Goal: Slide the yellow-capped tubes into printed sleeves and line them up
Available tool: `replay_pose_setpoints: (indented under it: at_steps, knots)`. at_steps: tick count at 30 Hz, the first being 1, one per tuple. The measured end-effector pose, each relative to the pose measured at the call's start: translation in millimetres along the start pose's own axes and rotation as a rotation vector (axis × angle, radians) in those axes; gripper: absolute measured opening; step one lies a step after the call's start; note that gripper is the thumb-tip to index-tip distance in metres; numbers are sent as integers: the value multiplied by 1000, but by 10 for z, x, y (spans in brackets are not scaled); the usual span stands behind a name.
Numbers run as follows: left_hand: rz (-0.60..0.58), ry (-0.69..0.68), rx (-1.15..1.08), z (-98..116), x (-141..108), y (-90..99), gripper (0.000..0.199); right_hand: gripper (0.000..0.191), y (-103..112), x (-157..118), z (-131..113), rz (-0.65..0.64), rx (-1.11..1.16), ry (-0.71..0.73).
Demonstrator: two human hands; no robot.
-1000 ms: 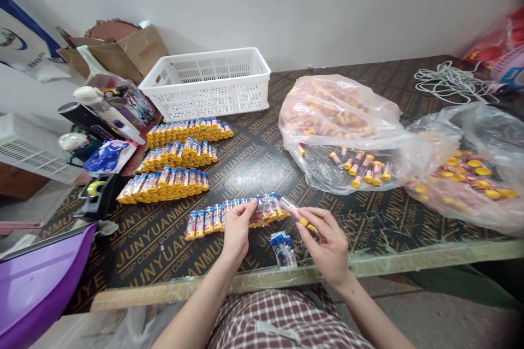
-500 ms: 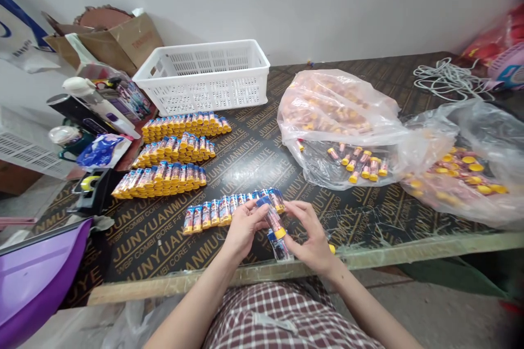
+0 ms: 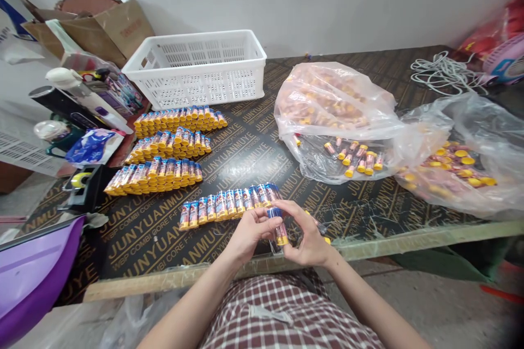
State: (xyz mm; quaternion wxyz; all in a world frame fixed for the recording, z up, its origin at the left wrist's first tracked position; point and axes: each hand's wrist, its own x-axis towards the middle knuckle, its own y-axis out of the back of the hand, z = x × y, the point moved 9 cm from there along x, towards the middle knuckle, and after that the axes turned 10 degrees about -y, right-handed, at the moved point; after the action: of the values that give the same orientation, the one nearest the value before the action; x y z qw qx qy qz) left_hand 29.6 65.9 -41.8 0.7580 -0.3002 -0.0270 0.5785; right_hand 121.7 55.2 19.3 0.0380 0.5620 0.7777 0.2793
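Close to the table's front edge, my left hand (image 3: 250, 235) pinches a small tube (image 3: 280, 233) between thumb and fingers. It has a blue top, a printed label and a yellow bottom cap. My right hand (image 3: 308, 238) curves around the other side, its index finger by the blue end and its thumb by the yellow cap. Just behind the hands lies a row of similar tubes (image 3: 221, 204), partly covered by my fingers at its right end. Beside my right hand, another tube (image 3: 318, 222) is partly hidden.
Stacked tubes (image 3: 164, 177) stand at left before a white basket (image 3: 213, 80). Plastic bags of tubes (image 3: 327, 95) sprawl at right, with a white cord (image 3: 446, 73) behind. A tape dispenser (image 3: 84, 188) and purple dustpan-like piece (image 3: 39, 272) occupy the left edge.
The tube between my hands has turned more upright, its label now facing me. My right fingers have closed in around it. The view has shifted slightly.
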Motion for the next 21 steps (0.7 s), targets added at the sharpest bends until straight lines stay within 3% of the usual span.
replay_pose_setpoints:
  at_steps: [17, 21]
  knots:
    - [9, -1, -23, -29, -23, -1, 40, 85, -55, -29, 76, 0, 61, -38]
    - [56, -32, 13, 17, -8, 110, 37, 89, -69, 16, 42, -43, 41, -47]
